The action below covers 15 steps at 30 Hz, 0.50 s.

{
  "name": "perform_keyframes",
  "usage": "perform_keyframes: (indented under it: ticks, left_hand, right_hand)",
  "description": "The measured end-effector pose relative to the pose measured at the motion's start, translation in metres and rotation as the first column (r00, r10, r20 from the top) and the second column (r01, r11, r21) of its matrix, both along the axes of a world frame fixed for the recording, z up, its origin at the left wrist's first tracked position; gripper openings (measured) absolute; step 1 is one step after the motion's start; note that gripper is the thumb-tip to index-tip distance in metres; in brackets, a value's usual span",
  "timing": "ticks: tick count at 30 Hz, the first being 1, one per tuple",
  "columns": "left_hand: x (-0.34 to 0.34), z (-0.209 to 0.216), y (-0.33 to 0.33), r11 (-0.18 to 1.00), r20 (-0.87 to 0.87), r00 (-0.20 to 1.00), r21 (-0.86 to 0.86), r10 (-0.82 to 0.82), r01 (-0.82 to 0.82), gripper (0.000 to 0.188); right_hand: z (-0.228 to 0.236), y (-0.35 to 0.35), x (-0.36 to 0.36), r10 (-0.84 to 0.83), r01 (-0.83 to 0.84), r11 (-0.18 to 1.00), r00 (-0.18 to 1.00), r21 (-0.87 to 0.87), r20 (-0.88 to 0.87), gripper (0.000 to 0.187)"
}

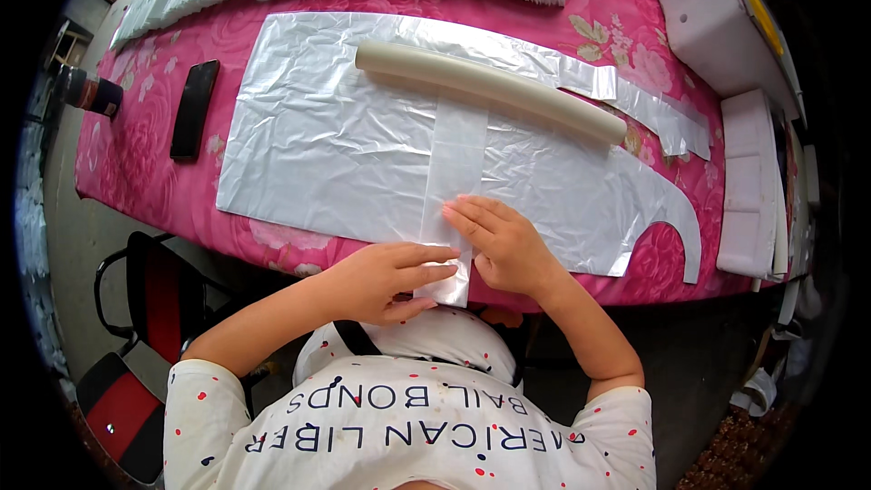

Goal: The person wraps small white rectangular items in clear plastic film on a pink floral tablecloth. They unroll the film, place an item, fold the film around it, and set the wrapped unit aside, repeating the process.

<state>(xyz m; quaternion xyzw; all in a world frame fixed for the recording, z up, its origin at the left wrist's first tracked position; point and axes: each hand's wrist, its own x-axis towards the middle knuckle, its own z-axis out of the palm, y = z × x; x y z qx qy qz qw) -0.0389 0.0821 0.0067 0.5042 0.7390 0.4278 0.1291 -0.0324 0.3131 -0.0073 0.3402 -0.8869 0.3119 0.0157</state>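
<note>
Lying across the counter (145,150): a silvery-white plastic sheet (318,127), its surface creasing in many places. A narrow film strip (456,145) is running over the middle of the sheet, its far end passing beneath a pale tube (490,86) and its near end projecting beyond the sheet's near edge.

Hands: neither is clenching. The right hand (504,240) is resting palm-down, fingers extending together over the strip. The left hand (395,281) is lying nearer the body, fingers reaching loosely across the strip's near end, thumb standing apart. No firm grip is showing on either.

Judgement: the hands appear to be flattening or aligning the strip. For a good result, the right hand should be pressing lightly as an anchor while the left is squaring the near end, keeping both long edges straight. Pressure should be going along the strip's length; pushing sideways would be risking skew and bunching the thin sheet underneath. The tube is seemingly serving as a weight, so hard tugging on the strip could be dragging it out of place.
</note>
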Motion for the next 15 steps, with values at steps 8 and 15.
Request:
perform_keyframes:
  ticks: [8,15]
  left_hand:
    - [-0.015,0.102,-0.014,0.802,0.715,0.688,0.48,-0.122,-0.356,0.045]
    - [0.005,0.165,-0.081,0.776,0.706,0.583,0.601,-0.401,-0.194,0.014]
  right_hand:
    - [-0.002,-0.003,0.003,-0.056,0.056,0.998,0.998,-0.012,-0.035,0.061]
    - [-0.004,-0.007,0.003,-0.055,0.055,0.998,0.997,-0.013,-0.062,0.059]
